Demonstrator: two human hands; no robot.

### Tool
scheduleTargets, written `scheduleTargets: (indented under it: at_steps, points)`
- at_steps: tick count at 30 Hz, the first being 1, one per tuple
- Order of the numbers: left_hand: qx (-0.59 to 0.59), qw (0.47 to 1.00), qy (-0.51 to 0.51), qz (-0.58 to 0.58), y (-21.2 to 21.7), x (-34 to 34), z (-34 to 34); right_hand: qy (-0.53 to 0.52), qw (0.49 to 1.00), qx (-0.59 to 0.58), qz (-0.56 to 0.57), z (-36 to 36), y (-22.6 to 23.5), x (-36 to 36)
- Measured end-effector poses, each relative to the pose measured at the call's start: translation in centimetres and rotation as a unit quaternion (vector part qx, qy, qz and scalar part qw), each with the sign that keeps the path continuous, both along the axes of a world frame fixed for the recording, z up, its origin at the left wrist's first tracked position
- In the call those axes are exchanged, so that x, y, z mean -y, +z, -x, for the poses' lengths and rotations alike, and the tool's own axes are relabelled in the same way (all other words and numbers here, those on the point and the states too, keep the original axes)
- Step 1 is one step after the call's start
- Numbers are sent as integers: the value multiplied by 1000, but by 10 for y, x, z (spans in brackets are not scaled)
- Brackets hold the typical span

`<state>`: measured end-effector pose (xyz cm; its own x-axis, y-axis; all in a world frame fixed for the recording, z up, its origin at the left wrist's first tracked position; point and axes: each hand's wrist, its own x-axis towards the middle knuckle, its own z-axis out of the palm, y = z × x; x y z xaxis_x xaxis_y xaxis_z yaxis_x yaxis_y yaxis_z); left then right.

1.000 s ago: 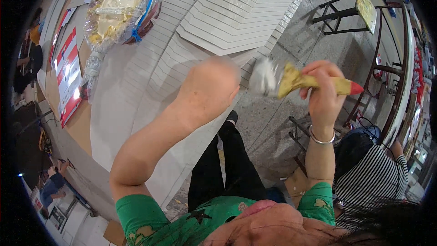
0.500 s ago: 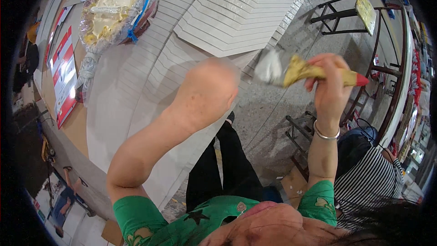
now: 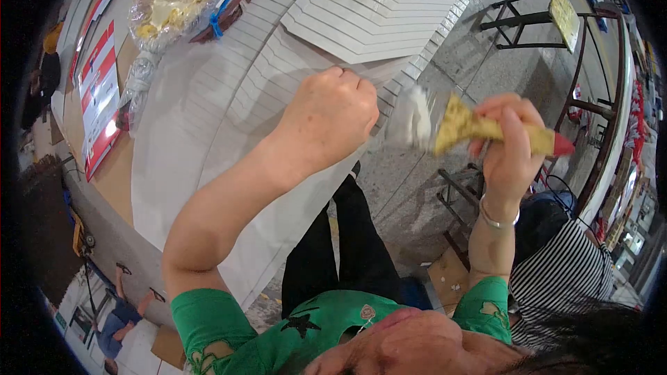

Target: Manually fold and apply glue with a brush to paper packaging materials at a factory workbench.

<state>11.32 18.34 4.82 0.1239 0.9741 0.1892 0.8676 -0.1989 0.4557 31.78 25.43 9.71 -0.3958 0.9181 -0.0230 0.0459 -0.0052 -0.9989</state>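
Note:
My right hand [image 3: 513, 140] grips a wide flat paintbrush [image 3: 479, 125] by its yellow handle with a red end. White paste coats its bristles, which point left toward the table edge. My left hand [image 3: 332, 107] is curled into a fist over the edge of the paper sheets; its fingertips are turned away, so I cannot make out what is in it. Beneath and beyond it lie overlapping stacks of pale paper sheets [image 3: 379, 10], fanned in stepped, angled rows. At the far left sits a plastic-wrapped container [image 3: 184, 0] of cream-coloured paste with a blue strip on its rim.
Red-and-white printed sheets [image 3: 99, 101] lie on brown board at the table's left side. Beyond the right edge stand a metal-framed stool [image 3: 564, 17] and a dark metal frame [image 3: 611, 90]. A person in a striped top [image 3: 563, 278] is close on my right.
The brush and my right hand have moved slightly down and to the right. My left fist has shifted slightly right, and its knuckles now show more sharply.

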Motion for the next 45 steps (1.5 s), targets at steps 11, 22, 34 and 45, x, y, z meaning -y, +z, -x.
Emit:
scheduleTargets:
  at_steps: [11, 22, 34, 45]
  points:
    - [-129, 985, 113, 30, 10, 74, -13, -57, 997, 3, -49, -6, 10, 28]
    - [-49, 995, 23, 84, 8, 80, 7, -53, 998, 17, -34, 8, 9, 49]
    - [-31, 998, 15, 57, 4, 79, 8, -87, 996, -7, -33, 9, 0, 52]
    - [-36, 999, 16, 28, 3, 79, 11, 43, 997, 71, 7, 10, 1, 92]
